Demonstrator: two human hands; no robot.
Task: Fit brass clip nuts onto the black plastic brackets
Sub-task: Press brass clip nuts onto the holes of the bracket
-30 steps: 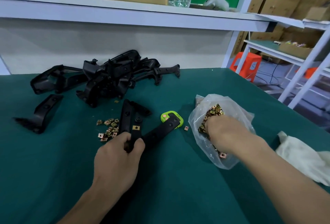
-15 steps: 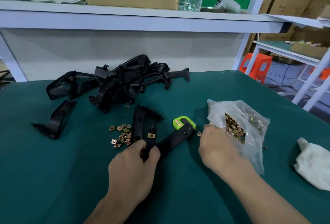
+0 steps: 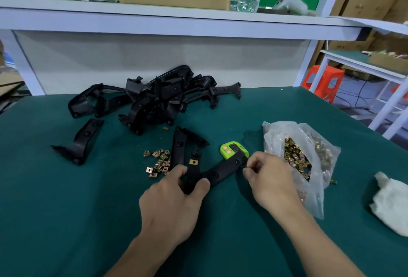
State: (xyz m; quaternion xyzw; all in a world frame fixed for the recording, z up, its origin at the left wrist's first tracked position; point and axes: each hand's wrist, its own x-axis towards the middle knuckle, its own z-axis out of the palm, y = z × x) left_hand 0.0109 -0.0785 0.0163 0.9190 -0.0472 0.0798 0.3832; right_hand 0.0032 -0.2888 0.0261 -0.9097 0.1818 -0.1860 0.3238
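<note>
**Table** (image 3: pixel 66 221), green-topped: carries everything below.

**Bracket heap** (image 3: pixel 154 100), black plastic: far centre, well apart from both hands.

**Bag** (image 3: pixel 318 188), clear: holds brass nuts and lies just right of the right hand.

**Held bracket** (image 3: pixel 220 171): long axis runs near-left to far-right. The free end points away and rightward, beside a green device (image 3: pixel 231 148). A fitted nut (image 3: pixel 193 161) sits on its shorter limb.

**Left hand** (image 3: pixel 174 206): clamped round the bracket's near end.

**Right hand** (image 3: pixel 269 179): the nearer hand to the free end, meeting it. Its fingertips pinch a small piece judged to be a clip nut (image 3: pixel 245 167), too small to confirm. It would likely be pushed on along that axis.
</note>
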